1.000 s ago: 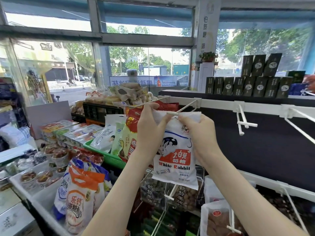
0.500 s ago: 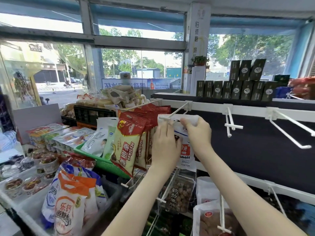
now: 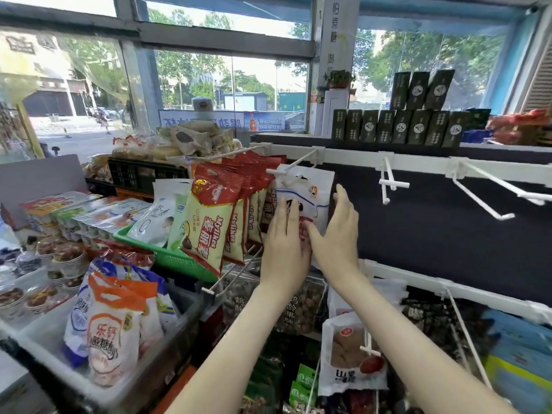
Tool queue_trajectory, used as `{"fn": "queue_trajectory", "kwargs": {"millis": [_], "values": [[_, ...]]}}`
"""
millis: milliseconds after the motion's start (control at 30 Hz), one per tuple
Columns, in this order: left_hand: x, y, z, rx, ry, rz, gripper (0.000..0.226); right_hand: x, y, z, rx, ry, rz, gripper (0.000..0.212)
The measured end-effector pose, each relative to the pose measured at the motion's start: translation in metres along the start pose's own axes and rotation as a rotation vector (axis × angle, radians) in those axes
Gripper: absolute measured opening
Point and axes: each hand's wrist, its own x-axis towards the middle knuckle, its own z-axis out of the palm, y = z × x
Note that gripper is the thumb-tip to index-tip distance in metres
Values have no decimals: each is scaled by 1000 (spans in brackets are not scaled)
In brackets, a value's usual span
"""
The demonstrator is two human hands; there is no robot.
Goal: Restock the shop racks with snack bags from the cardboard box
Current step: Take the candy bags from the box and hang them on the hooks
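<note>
A: Where is the candy bag right now?

B: It hangs on a white peg of the top rail, pushed well back toward the dark back panel. The peg passes through the hole near the bag's top edge, so the hook carries the weight.

A: And the hands?

B: Both are flat and open with the fingers spread; neither pinches anything. The left hand lies against the lower front of the bag. The right hand is at the bag's right edge, palm turned inward. I judge they are pressing the bag straight so it faces forward, or are about to let go; I cannot tell which.

A: Why that peg?

B: The peg just to the left is already packed with red and cream snack bags, so this one starts a fresh row beside them. Further right, two more empty pegs stick out from the same rail, probably waiting for stock.

A: What lies around it?

B: Below, a lower rail holds bags of nuts and a white bag of dried fruit. Left of the rack sit a green basket and a grey bin with orange and white bags. Dark boxes line the top shelf by the window.

A: And the cardboard box?

B: Not in view here.
</note>
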Motion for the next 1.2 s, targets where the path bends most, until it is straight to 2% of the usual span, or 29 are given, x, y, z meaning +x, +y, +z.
{"fn": "queue_trajectory", "kwargs": {"millis": [67,167,267,367,467,600,667,767,933,1033,1200], "values": [[-22,5,-8,-1,25,20,59,-29,-2,-3,-53,0,-87,77],[-62,11,-20,72,28,37,53,-73,-1,-7,-58,-68,-223,64],[-109,16,-27,172,-30,12,52,-118,1,-13,-32,-197,-262,52],[-167,19,-31,196,-116,-64,48,-170,9,-20,1,-361,-250,45],[-241,18,-35,134,-184,-214,43,-230,29,-16,19,-509,-238,44],[-349,6,-41,145,-391,-439,45,-330,64,11,43,-759,-136,42],[-405,-9,-41,123,-533,-567,43,-382,82,29,33,-944,-47,45],[-494,-37,-34,60,-658,-834,41,-460,116,55,-29,-1213,46,47],[-632,-81,-10,56,-900,-1160,40,-571,180,94,-127,-1516,227,51],[-693,-97,7,71,-983,-1369,45,-626,217,114,-194,-1619,337,53],[-758,-122,40,140,-1154,-1372,42,-677,267,125,-413,-1628,422,67]]}}
